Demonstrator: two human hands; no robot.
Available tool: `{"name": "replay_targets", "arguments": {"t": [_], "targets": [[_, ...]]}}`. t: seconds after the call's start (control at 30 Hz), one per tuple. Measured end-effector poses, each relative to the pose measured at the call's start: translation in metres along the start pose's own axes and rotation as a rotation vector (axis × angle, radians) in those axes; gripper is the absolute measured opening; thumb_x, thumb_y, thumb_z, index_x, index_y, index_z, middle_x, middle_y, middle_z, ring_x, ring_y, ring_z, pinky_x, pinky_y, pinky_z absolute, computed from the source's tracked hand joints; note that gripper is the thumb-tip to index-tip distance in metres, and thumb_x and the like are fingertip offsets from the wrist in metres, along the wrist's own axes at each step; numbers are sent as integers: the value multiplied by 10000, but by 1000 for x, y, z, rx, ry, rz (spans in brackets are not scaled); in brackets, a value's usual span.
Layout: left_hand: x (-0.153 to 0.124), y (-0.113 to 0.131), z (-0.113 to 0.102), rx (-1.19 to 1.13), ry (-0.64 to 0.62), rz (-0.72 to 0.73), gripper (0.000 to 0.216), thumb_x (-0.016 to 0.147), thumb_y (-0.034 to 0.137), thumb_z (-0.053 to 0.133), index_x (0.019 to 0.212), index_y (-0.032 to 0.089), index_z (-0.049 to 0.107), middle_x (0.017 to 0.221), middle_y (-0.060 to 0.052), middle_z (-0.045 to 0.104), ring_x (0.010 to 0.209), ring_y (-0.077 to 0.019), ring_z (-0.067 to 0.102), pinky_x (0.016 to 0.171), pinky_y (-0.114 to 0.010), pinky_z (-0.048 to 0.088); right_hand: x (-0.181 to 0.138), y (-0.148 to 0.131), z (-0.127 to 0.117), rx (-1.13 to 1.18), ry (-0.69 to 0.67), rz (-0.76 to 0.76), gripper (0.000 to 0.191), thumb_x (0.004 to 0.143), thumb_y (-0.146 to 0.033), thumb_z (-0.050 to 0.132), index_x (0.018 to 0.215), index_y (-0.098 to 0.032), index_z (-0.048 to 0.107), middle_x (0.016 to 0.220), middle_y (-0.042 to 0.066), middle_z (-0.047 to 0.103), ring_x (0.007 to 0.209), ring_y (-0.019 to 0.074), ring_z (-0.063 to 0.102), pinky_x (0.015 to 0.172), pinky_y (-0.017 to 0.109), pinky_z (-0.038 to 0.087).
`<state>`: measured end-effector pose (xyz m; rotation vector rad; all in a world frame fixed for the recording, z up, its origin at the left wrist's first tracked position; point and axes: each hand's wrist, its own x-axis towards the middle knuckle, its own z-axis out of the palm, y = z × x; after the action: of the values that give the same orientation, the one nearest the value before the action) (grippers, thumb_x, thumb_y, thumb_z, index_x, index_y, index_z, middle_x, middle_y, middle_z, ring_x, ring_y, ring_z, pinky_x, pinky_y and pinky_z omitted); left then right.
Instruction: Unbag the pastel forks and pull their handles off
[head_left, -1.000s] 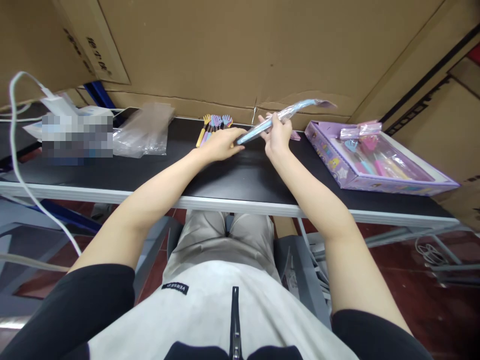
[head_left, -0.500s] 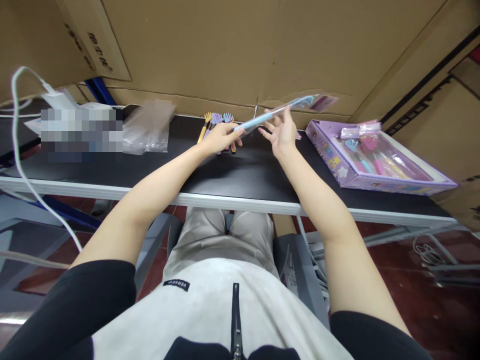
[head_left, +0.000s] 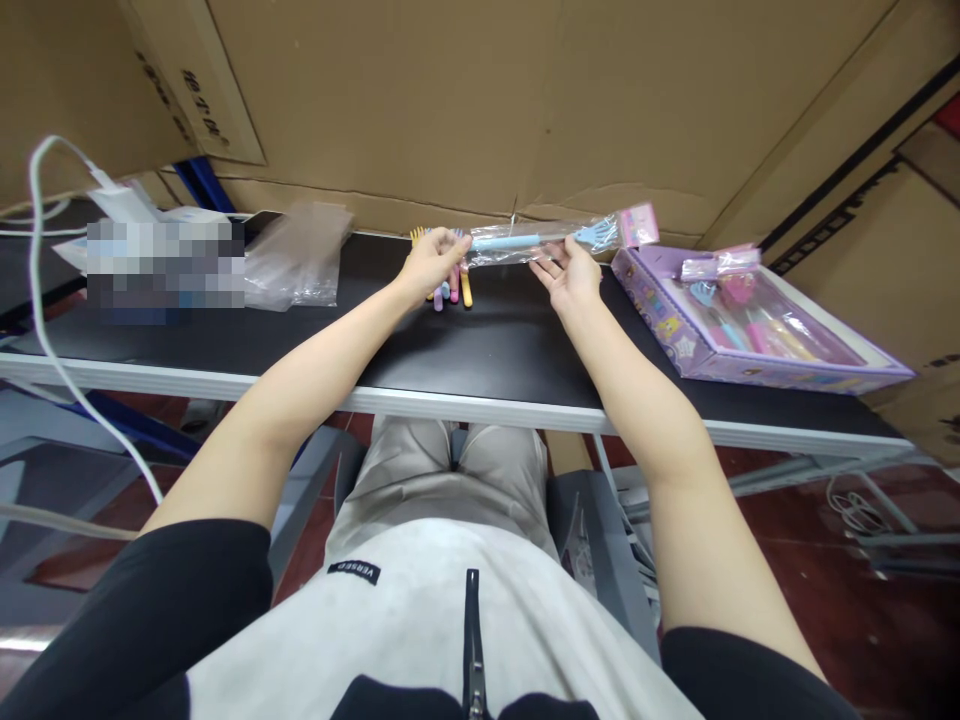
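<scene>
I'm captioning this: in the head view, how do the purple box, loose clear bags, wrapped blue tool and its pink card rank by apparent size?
1. Purple box
2. Loose clear bags and wrapped blue tool: too alike to rank
3. Pink card

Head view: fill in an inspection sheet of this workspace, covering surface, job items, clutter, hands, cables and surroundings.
Surface: black tabletop, pale metal front edge.
Job items: light-blue claw tool in a clear sleeve with a pink card; coloured tools on the tabletop by the left hand; purple box at right holding packaged tools.
Clutter: clear plastic bags at left; things beside them blurred out.
Hands: left grips the sleeve's handle end; right hand touches it near the claw end, fingers partly spread, firmness unclear.
Cables: white cable at far left; coiled cable below the table.
Surroundings: cardboard behind the table; reddish floor.
</scene>
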<state>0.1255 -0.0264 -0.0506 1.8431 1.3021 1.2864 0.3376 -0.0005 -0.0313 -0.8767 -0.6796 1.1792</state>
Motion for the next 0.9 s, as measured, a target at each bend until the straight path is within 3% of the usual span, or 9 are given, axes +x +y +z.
{"name": "replay_targets", "arguments": {"t": [0.2,0.4,0.67,0.9], "targets": [[15,-32,-4,238,211,295,658,873,809,596,1190,241,496,1091,-117,656,1002,-305,732,944,-512,560,1,0,-1,27,27,-7,315,966,-504,630,912,-217,513,793,-33,635,783,136,742,812,353,648],[18,-27,-16,430,221,491,446,878,633,696,1047,235,590,1366,-163,595,1315,-348,579,1112,-504,454,-5,2,1,18,15,-1,296,964,-494,629,927,-219,525,806,-25,643,809,147,751,797,342,647],[13,-16,-14,520,169,410,231,898,442,666,887,212,656,1413,-140,623,1280,-352,586,1112,-527,428,-3,9,2,-22,-26,36,328,939,-535,647,936,-220,555,851,1,658,818,164,741,781,345,653],[1,-2,-16,583,227,297,193,924,396,627,865,213,651,1409,-143,637,1262,-365,582,1084,-536,417,-1,-4,-5,-15,37,44,479,967,-647,508,1204,-236,570,1043,49,688,871,182,737,797,395,650]]}}
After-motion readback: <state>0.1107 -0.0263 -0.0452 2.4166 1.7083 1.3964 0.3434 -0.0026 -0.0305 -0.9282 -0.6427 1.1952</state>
